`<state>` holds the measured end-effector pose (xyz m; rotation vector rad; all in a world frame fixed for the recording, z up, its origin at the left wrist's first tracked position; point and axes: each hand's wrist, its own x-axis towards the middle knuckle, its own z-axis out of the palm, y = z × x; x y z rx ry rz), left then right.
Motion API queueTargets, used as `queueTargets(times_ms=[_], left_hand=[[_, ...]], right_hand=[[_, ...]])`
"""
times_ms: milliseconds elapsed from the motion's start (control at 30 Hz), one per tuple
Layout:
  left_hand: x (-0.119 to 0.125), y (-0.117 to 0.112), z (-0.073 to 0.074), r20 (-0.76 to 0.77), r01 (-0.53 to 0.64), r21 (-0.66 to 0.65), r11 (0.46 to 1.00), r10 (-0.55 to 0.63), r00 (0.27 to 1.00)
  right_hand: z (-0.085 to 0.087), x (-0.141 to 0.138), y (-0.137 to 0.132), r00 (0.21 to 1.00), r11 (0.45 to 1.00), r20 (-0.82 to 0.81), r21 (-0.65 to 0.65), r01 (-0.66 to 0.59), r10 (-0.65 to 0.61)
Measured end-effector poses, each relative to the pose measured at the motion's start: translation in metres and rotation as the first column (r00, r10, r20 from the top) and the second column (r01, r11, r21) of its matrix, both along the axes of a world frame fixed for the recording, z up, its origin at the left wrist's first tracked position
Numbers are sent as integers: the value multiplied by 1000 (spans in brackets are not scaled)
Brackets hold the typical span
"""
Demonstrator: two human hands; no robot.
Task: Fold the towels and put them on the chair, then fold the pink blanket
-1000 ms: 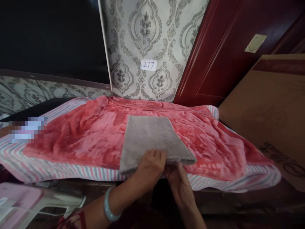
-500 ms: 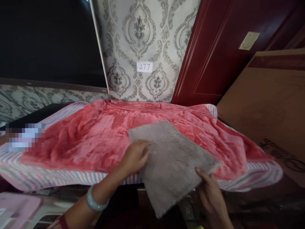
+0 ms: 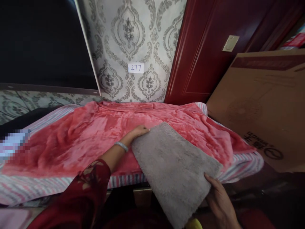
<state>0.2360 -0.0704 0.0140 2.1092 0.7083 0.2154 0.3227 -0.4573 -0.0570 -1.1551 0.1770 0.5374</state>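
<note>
A grey plush cloth, folded into a flat rectangle, lies tilted across the front edge of a red fleece blanket and sticks out past it toward me. My left hand reaches forward with fingers stretched along the cloth's far left edge, touching it; a pale bangle sits on that wrist. My right hand grips the cloth's near right corner from underneath, thumb on top.
The red blanket covers a striped sheet on a low surface. A large cardboard box leans at the right. Behind are a dark red door, patterned wallpaper with a label reading 277, and a dark screen.
The grey cloth was pulled from the blanket's middle toward me and turned clockwise. My left hand moved from the cloth's near edge to its far left edge; my right slid to the right corner.
</note>
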Motion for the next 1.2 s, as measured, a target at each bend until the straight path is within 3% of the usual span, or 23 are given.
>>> queueTargets(times_ms=[133, 267, 400, 467, 600, 767, 933, 1067, 1200], left_hand=[[19, 1, -1, 9, 34, -171, 985, -33, 999], [28, 2, -1, -12, 36, -313, 949, -41, 999], [30, -3, 0, 23, 16, -369, 929, -8, 1000], [29, -7, 3, 65, -2, -374, 927, 29, 997], [14, -13, 15, 122, 9, -410, 912, 45, 992], [-42, -10, 34, 347, 85, -527, 845, 123, 930], [-106, -24, 42, 442, 20, -614, 789, 323, 837], [-141, -57, 35, 441, -55, -688, 724, 477, 761], [-158, -97, 28, 473, -79, -770, 633, 650, 596]], right_hand=[[-6, -9, 2, 999, 1000, 45, 23, -11, 10], [-24, -27, 2, 997, 999, 73, 32, -39, 37], [-26, -37, 4, 995, 1000, 95, -3, -7, 7], [-14, -34, 5, 992, 999, 123, -36, 21, -16], [29, -15, 6, 973, 997, 230, -72, -16, 32], [77, 36, 30, 867, 983, 467, -147, -115, 171], [111, 96, 94, 735, 893, 506, -264, -365, 451], [129, 116, 159, 612, 822, 550, -413, -392, 568], [160, 120, 225, 398, 752, 643, -502, -428, 655]])
